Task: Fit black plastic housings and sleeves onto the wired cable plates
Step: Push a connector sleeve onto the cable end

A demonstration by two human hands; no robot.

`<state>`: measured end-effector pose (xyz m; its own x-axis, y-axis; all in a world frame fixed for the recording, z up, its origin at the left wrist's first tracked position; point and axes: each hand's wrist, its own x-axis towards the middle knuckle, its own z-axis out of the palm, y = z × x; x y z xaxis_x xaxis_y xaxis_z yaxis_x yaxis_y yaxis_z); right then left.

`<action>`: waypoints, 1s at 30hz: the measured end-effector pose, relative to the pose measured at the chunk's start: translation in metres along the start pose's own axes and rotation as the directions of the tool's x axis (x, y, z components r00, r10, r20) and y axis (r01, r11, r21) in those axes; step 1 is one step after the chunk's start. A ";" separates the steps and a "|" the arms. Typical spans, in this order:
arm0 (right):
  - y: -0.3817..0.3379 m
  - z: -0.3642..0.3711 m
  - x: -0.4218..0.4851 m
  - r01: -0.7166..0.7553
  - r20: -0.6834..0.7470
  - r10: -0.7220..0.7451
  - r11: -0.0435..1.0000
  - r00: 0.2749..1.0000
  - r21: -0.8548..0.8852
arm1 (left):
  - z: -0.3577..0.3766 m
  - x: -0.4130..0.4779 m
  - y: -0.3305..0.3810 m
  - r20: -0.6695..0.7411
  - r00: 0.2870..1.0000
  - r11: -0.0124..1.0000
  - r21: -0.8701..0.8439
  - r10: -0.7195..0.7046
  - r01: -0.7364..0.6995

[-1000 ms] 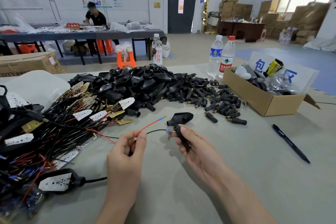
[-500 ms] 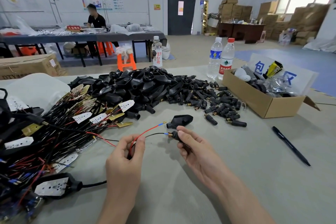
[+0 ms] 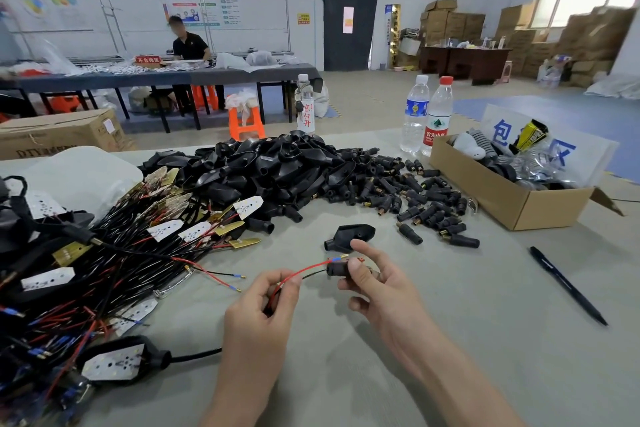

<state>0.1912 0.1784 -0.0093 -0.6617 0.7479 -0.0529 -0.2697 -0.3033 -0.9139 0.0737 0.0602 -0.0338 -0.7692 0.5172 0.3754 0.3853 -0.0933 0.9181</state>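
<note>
Centrally, left hand [image 3: 263, 308] pinches wires [image 3: 304, 269], right hand [image 3: 377, 291] clamps sleeve [image 3: 337, 268]; housing [image 3: 349, 236] just beyond, pen [image 3: 568, 285] well apart.

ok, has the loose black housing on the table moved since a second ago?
No. The loose housing lies at the same spot left of the nearest stray sleeve.

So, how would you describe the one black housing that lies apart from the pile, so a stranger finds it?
Find the heap of black plastic parts on the grey table. Between it and the person's right hand, just beyond the raised forefinger, lies the housing. It lies alone, wedge-shaped with a short round neck, bigger than the small sleeves nearby.
</note>
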 end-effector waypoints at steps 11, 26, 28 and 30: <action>-0.001 0.014 -0.010 -0.059 0.116 0.044 0.990 0.992 0.127 | -0.001 0.000 -0.003 0.068 0.994 0.995 0.061 0.081 -0.085; 0.003 0.017 -0.010 -0.289 0.250 0.164 0.719 0.954 0.632 | 0.005 0.001 -0.003 0.124 0.992 0.998 -0.063 -0.009 0.017; 0.003 0.018 -0.009 -0.268 0.239 0.150 0.746 0.959 0.610 | 0.003 0.001 -0.001 0.130 0.991 0.997 -0.070 -0.013 0.022; 0.005 0.018 -0.009 -0.252 0.235 0.133 0.753 0.963 0.608 | 0.001 0.001 0.001 0.129 0.991 0.996 -0.076 -0.031 0.041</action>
<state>0.1827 0.1595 -0.0062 -0.8371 0.5414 -0.0778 -0.4617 -0.7757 -0.4303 0.0736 0.0621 -0.0330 -0.7085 0.6255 0.3269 0.3130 -0.1366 0.9399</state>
